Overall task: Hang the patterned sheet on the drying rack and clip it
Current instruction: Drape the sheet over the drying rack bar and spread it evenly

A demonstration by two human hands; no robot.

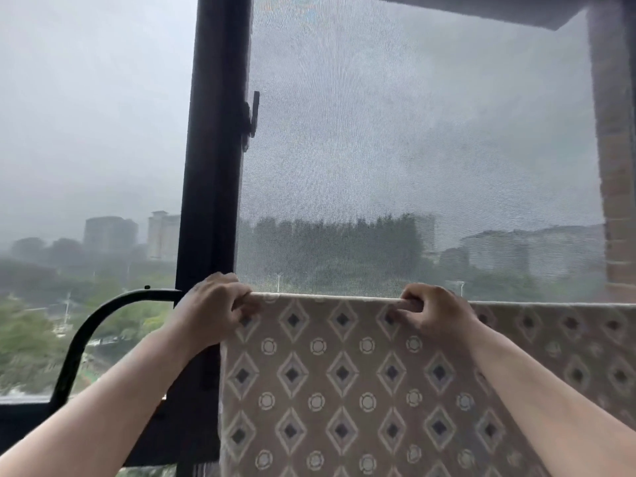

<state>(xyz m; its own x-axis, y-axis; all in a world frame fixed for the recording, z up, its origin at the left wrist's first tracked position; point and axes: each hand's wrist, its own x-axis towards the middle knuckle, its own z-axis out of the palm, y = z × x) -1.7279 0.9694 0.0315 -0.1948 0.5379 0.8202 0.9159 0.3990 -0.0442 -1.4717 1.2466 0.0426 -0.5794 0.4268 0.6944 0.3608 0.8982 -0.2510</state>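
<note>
Your left hand (pixel 220 304) and right hand (pixel 433 311) each grip the sheet (pixel 344 390) at its top edge, along the rack (pixel 99 315). It seems hung already; the clipping is left to do.

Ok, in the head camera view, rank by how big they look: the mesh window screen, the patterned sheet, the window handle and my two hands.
1. mesh window screen
2. patterned sheet, partly out of frame
3. left hand and right hand: alike, tied
4. window handle

Reaching forward and up with both bare forearms; gripping the top edge of the brown diamond-patterned fabric sheet (pixel 340 373) with left hand (pixel 216 306) and right hand (pixel 432 311), fingers curled.
</note>
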